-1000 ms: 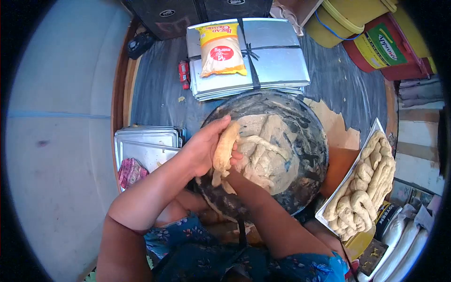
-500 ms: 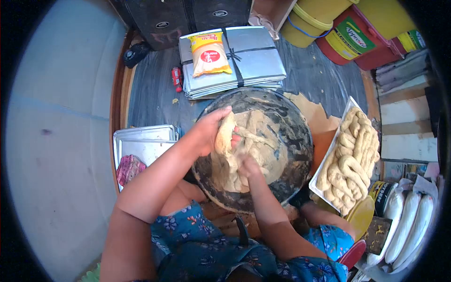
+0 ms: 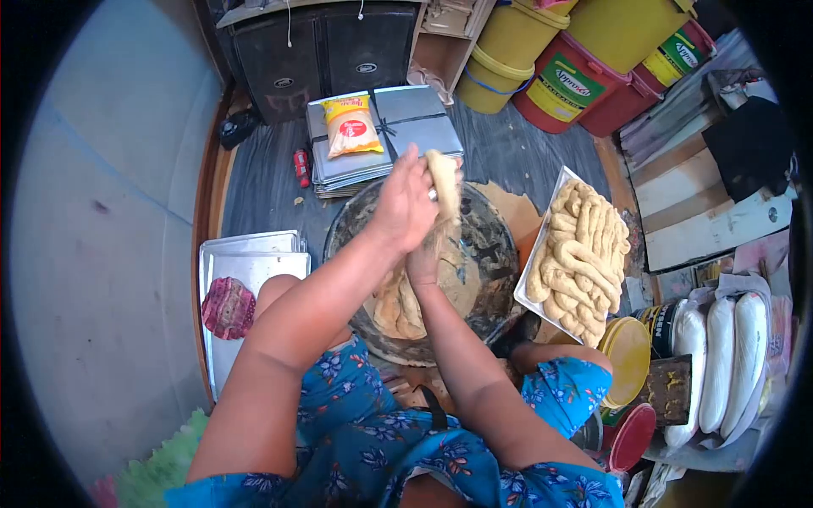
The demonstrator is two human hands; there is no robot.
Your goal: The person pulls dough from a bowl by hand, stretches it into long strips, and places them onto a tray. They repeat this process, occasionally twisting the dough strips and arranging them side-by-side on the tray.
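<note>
Raised over the rim of a round dark tub (image 3: pixel 506 254), my left hand (image 3: pixel 405 207) has its fingers closed against a thick strip of dough (image 3: pixel 445 182). A ring shows on one finger. Just below it is my right hand (image 3: pixel 425 254), close against the lower part of that dough; motion blur and my left hand hide its fingers. More soft dough (image 3: pixel 398 309) lies in the tub, which has dried smears on its wall. To the right, a tray (image 3: pixel 527 292) bears many twisted dough ropes (image 3: pixel 584 254), piled together.
Beyond the tub, a stack of tied metal trays (image 3: pixel 415 127) carries a yellow-and-white packet (image 3: pixel 351 127). More trays (image 3: pixel 279 264) lie at left with a patterned cloth bundle (image 3: pixel 229 308). Margarine buckets (image 3: pixel 559 89) stand at back right, wrapped white rolls (image 3: pixel 718 368) at right.
Both hands have risen, the right one coming up out of the tub toward the left. The strip of dough is higher. The head view has shifted, showing more of the room behind.
</note>
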